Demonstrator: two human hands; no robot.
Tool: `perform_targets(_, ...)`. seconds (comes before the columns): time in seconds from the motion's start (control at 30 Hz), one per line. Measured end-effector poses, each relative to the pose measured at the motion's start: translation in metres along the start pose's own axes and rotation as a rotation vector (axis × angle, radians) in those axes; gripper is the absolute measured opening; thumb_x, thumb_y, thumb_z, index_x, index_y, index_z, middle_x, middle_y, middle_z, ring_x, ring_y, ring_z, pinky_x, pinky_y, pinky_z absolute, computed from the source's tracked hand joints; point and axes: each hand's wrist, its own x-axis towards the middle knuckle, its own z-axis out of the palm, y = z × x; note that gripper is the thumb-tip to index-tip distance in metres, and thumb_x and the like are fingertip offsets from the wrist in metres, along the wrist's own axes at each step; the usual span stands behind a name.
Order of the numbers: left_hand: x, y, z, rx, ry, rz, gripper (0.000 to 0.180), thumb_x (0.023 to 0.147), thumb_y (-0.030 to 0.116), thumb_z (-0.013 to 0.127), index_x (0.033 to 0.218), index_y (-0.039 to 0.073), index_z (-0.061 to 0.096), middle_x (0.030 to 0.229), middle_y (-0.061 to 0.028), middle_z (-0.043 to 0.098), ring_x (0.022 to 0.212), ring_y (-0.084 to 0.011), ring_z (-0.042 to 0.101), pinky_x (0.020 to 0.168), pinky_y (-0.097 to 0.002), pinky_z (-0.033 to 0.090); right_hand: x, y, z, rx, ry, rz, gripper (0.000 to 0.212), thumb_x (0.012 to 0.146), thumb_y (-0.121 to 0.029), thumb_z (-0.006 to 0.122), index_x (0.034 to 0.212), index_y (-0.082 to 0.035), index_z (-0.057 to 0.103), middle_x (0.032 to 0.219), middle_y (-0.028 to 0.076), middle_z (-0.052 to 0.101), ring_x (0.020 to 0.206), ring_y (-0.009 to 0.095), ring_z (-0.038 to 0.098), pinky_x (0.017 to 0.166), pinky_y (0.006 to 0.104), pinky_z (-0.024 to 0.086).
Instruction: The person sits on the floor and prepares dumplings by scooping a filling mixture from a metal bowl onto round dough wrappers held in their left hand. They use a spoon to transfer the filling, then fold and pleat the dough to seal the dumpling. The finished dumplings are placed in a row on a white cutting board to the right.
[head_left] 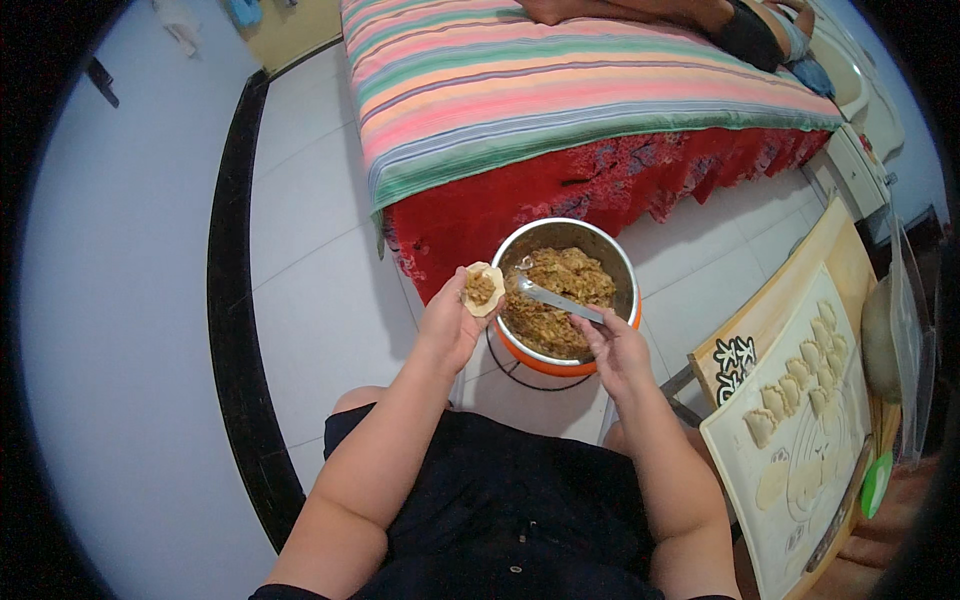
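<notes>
My left hand (455, 325) holds a round dumpling wrapper (495, 306) with a lump of brown filling (480, 289) in its middle. It is beside the left rim of a metal bowl (625, 265) with an orange outside. Chopped brown-green filling (568, 272) lies in the bowl. My right hand (618, 350) is closed on the handle of a metal spoon (560, 301), at the bowl's right side. The spoon's head rests over the filling, pointing toward the wrapper.
At right, a board with a white mat (745, 530) bears several folded dumplings (797, 372) and flat wrappers (772, 485). A small green-edged dish (876, 484) is at its edge. A bed with a striped cover (560, 80) stands ahead; a person's legs (640, 12) lie on it.
</notes>
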Motion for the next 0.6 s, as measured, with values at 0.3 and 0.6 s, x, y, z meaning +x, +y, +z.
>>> perform_targets(0.3, -0.003, -0.007, 0.004, -0.001, -0.072, -0.112, 0.042, 0.1, 0.029, 0.031, 0.123, -0.005, 0.039, 0.119, -0.0179, 0.051, 0.108, -0.0264, 0.055, 0.091, -0.037, 0.052, -0.046, -0.022, 0.017, -0.299, -0.103, -0.256, 0.036, 0.097, -0.017, 0.042, 0.116, 0.012, 0.048, 0.113, 0.02, 0.055, 0.102, 0.023, 0.059, 0.088, 0.0292, 0.049)
perform_targets(0.6, -0.006, -0.006, 0.011, -0.03, -0.169, -0.128, 0.043, 0.101, 0.031, 0.028, 0.122, -0.004, 0.04, 0.118, -0.0172, 0.051, 0.106, -0.0239, 0.056, 0.091, -0.0366, 0.052, -0.072, -0.011, 0.019, -1.395, -0.549, -1.172, 0.034, 0.08, 0.004, 0.06, 0.113, -0.001, 0.06, 0.111, 0.019, 0.061, 0.101, 0.032, 0.061, 0.083, 0.0356, 0.051)
